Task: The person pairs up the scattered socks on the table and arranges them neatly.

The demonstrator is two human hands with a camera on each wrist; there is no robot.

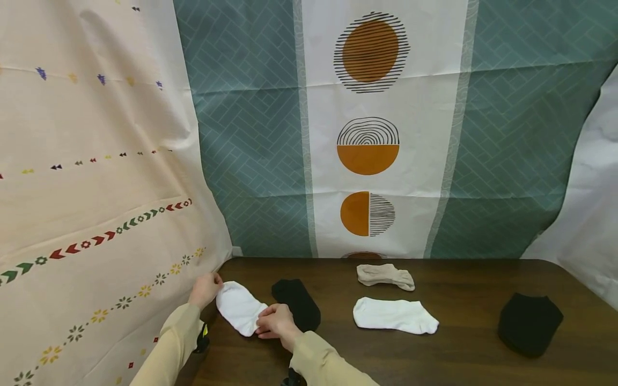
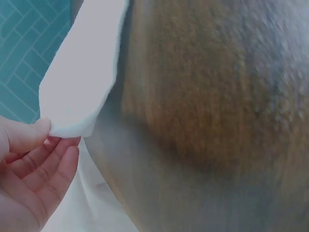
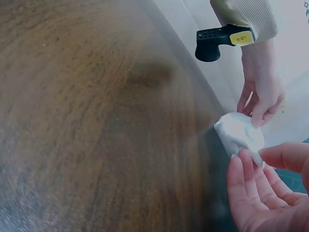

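Stretched between both hands is a white sock (image 1: 238, 307) at the left end of the table. My left hand (image 1: 206, 289) pinches one end between thumb and fingers, as the left wrist view shows close up on the sock (image 2: 82, 72). The other end is pinched by my right hand (image 1: 279, 323); in the right wrist view that hand (image 3: 270, 193) has its thumb over the sock (image 3: 241, 133) and its fingers beneath. Just right of the held sock lies a black sock (image 1: 298, 304), partly behind my right hand.
A second white sock (image 1: 395, 315) lies flat mid-table, with a beige sock (image 1: 385, 276) behind it. Toward the right end is another black sock (image 1: 530, 324). The brown wooden table (image 1: 458, 354) meets a cream patterned cloth (image 1: 106, 225) at left and a green-and-white curtain (image 1: 251, 161) behind.
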